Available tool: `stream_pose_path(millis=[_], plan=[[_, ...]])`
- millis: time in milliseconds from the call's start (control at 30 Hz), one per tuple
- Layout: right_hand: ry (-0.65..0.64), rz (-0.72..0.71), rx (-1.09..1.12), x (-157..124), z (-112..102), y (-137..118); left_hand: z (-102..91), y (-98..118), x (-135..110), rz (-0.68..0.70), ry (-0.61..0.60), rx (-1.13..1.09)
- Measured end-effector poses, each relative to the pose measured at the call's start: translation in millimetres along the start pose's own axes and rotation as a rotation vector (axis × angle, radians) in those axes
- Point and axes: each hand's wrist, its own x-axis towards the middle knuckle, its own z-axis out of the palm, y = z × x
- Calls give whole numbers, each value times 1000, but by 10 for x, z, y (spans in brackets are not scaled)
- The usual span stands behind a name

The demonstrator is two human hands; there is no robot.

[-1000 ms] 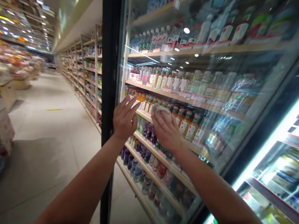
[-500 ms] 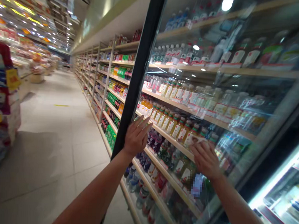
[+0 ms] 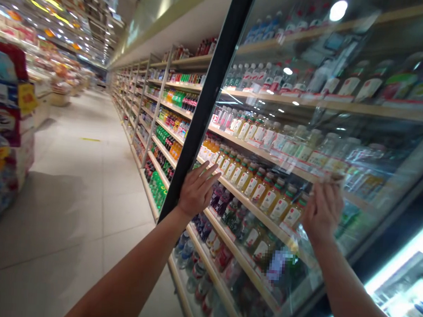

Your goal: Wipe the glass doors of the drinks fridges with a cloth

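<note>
A glass cooler door (image 3: 344, 118) with a dark frame (image 3: 208, 87) stands swung open in front of me. My left hand (image 3: 197, 190) rests at the frame's edge, palm towards the glass and fingers stretched out. At the right, my right hand (image 3: 324, 214) is closed around a pale, crumpled wiping cloth (image 3: 334, 179) held at the glass; most of the cloth is hidden by the fingers. Whether it is fabric or paper I cannot tell. Through the glass show rows of juice bottles (image 3: 251, 184) on wooden shelves.
More drink shelves (image 3: 167, 123) run along the aisle beyond the door. A stack of packaged goods (image 3: 8, 105) stands at the left beside the tiled floor (image 3: 78, 199). At lower right a lit cooler interior (image 3: 406, 291) shows. Lamps reflect in the glass.
My right hand has moved right and slightly up across the glass with the cloth, and its fingers now point more upward. My left hand stays at the door frame. The view has shifted slightly.
</note>
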Motion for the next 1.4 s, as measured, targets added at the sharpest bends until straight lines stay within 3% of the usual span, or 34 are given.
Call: stream_pose_path(millis=[67,133,200,267,367,433,600,767,833,900,967,1133,1267,1333,1400], plan=[[137,108,-19,204,73,-41,10,-8,-5,5,0,-2],[126,81,-32,284,148,-298,24,-18,-6,5,2,-8],[-29,-29,3,226,208,-707,42,-35,-2,1,2,-15],[-203,-250,87,93,245,-1093,68,-61,2,0,-1,-22],[-317,-470,183,-72,235,-1283,119,-110,2,3,-1,-22],[-299,-439,163,-127,187,-1123,153,-138,-2,10,10,-17],[-91,-51,-10,-361,44,-613,221,-167,-6,7,13,-14],[-316,-319,101,-543,-37,-398,278,-190,-16,-38,-8,14],[-221,-186,57,-463,-51,-171,294,-201,-24,-29,-4,22],[-6,56,-23,-356,-65,92,304,-210,-32,-16,-2,33],[131,213,-66,-277,-81,296,307,-214,-36,-7,-1,47],[36,92,-42,-54,-93,629,296,-216,-26,21,7,38],[259,298,-85,449,3,993,307,-218,-18,25,24,37],[265,371,-87,675,82,976,323,-220,-21,14,25,46],[172,279,-78,753,156,704,339,-221,-27,3,12,60]])
